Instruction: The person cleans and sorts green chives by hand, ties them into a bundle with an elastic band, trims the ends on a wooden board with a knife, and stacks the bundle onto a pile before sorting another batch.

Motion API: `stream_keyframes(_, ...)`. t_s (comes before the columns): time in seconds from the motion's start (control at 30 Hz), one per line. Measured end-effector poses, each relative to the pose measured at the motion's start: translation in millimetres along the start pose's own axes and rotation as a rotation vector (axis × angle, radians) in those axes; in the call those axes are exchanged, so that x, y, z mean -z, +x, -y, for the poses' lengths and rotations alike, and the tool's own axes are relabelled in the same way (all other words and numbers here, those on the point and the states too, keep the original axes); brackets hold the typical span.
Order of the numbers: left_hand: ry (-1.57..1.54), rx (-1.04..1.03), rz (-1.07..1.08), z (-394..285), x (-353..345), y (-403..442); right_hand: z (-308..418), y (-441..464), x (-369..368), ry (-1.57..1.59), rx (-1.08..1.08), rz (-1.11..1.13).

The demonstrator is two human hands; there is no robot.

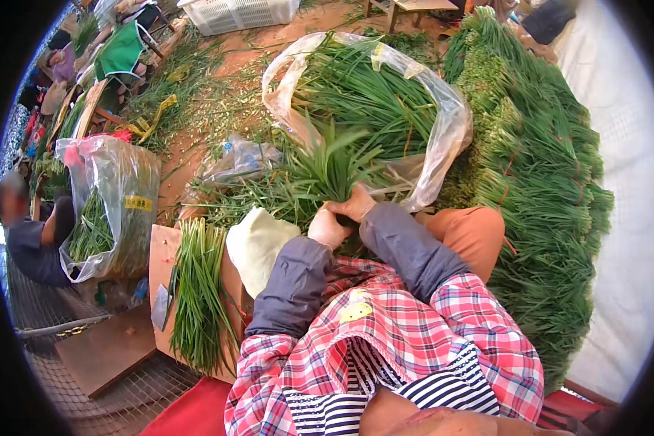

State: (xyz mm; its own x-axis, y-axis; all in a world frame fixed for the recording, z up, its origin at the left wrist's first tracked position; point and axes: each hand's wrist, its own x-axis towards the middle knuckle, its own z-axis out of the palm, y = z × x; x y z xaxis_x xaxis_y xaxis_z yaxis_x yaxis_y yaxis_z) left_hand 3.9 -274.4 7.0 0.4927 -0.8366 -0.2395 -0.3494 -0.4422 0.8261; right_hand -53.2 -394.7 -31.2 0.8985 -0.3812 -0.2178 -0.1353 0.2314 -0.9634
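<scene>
My left hand (328, 228) and my right hand (353, 204) come together in front of my lap. Both are closed around the lower end of a bunch of garlic chives (332, 168), whose green leaves fan out away from me. Loose chive leaves (258, 190) lie just beyond and left of my hands. Past the bunch, a large clear plastic bag (454, 123) stands wide at the mouth, holding more chives (374, 94). To the left, another pile of chives (198, 291) rests on a wooden board (163, 251), beside a pale cloth (260, 251).
Tied chive bundles (538, 196) are stacked high along my right side, against a white sheet (632, 182). A filled plastic bag (127, 203) and a seated person (33, 232) are at left. A white crate (240, 14) stands at the back; trimmings (225, 91) litter the ground.
</scene>
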Motion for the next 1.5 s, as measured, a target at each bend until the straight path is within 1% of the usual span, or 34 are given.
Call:
stream_keyframes(0.07,0.257,0.016,-0.177,-25,15,-19,30,1,1,0.055,0.027,-0.019)
stream_keyframes(0.1,0.216,-0.066,-0.271,-22,21,-30,51,-1,-2,0.156,0.104,-0.080)
stream_keyframes(0.13,-0.013,-0.041,-0.285,-28,30,-43,76,-8,-5,0.291,0.147,-0.096)
stream_keyframes(0.2,-0.728,0.317,0.020,-34,51,-62,125,-27,-11,0.369,0.328,-0.117)
stream_keyframes(0.23,-0.919,0.270,0.241,-22,53,-68,131,-33,-12,0.202,0.345,-0.090)
stream_keyframes(0.3,-1.360,0.323,0.403,-18,28,-70,134,-51,-18,-0.133,0.386,-0.035)
stream_keyframes(0.33,-1.580,0.349,0.495,-21,17,-70,124,-59,-30,0.127,0.366,0.078)
stream_keyframes(0.37,-1.614,0.426,0.368,-31,16,-72,114,-67,-42,0.411,0.323,0.189)
stream_keyframes(0.4,-1.666,0.409,0.369,-37,16,-74,104,-74,-54,0.667,0.261,0.286)
stream_keyframes(0.43,-1.718,0.393,0.368,-43,17,-76,98,-84,-60,0.332,0.414,0.340)
stream_keyframes(0.47,-1.771,0.379,0.365,-48,17,-78,93,-94,-65,-0.038,0.601,0.339)
stream_keyframes(0.5,-1.821,0.365,0.357,-53,17,-80,88,-105,-71,-0.330,0.791,0.304)
stream_keyframes(0.53,-1.872,0.348,0.347,-56,19,-82,99,-120,-70,-0.566,0.836,0.281)
stream_keyframes(0.57,-1.923,0.332,0.332,-58,20,-84,95,-123,-68,-0.563,0.822,0.368)
stream_keyframes(0.63,-1.896,0.217,0.439,-40,20,-88,113,-133,-65,-0.716,0.814,0.497)
stream_keyframes(0.67,-1.768,0.208,0.400,-28,26,-86,120,-136,-62,-0.790,0.814,0.566)
stream_keyframes(0.7,-1.633,0.195,0.362,-18,37,-78,119,-136,-53,-0.750,0.778,0.666)
stream_keyframes(0.73,-1.496,0.178,0.326,-12,48,-74,130,-126,-42,-0.330,0.658,0.864)
stream_keyframes(0.77,-1.602,0.297,0.310,-28,63,-81,144,-141,-26,-0.068,0.106,0.714)
stream_keyframes(0.8,-1.426,0.222,0.176,-33,75,-85,126,-126,-10,0.100,0.017,0.663)
stream_keyframes(0.83,-1.267,0.184,0.128,-43,88,-87,114,-112,7,0.171,-0.150,0.517)
stream_keyframes(0.87,-1.105,0.151,0.080,-50,97,-87,96,-95,13,0.070,-0.221,0.339)
stream_keyframes(0.93,-0.938,0.110,0.089,-48,106,-88,69,-78,9,0.257,-0.307,0.462)
stream_keyframes(0.97,-0.855,0.088,0.096,-48,110,-87,57,-63,-2,0.380,-0.410,0.522)
stream_keyframes(1.0,-0.732,0.124,0.129,-50,114,-90,52,-49,-19,0.502,-0.519,0.581)
stream_keyframes(1.03,-0.575,0.091,0.079,-52,111,-94,63,-64,-32,0.551,-0.169,0.636)
stream_keyframes(1.07,-0.420,0.063,0.031,-53,106,-100,71,-60,-47,0.653,-0.087,0.579)
stream_keyframes(1.1,-0.150,-0.094,-0.125,-52,102,-105,78,-55,-64,0.758,-0.006,0.519)
stream_keyframes(1.13,0.125,-0.248,-0.276,-49,97,-109,80,-53,-76,0.863,0.074,0.455)
stream_keyframes(1.2,0.444,-0.374,-0.471,-44,90,-122,78,-55,-82,0.933,-0.040,0.350)
stream_keyframes(1.23,0.480,-0.345,-0.527,-42,84,-132,79,-55,-85,0.959,-0.098,0.301)
stream_keyframes(1.33,0.167,-0.188,-0.416,-38,69,-145,81,-63,-97,0.942,-0.129,0.247)
stream_keyframes(1.4,-0.382,-0.051,-0.177,-26,55,-140,85,-67,-101,0.935,-0.120,0.265)
stream_keyframes(1.5,-0.802,0.186,-0.025,-15,50,-145,91,-70,-99,0.828,-0.027,0.261)
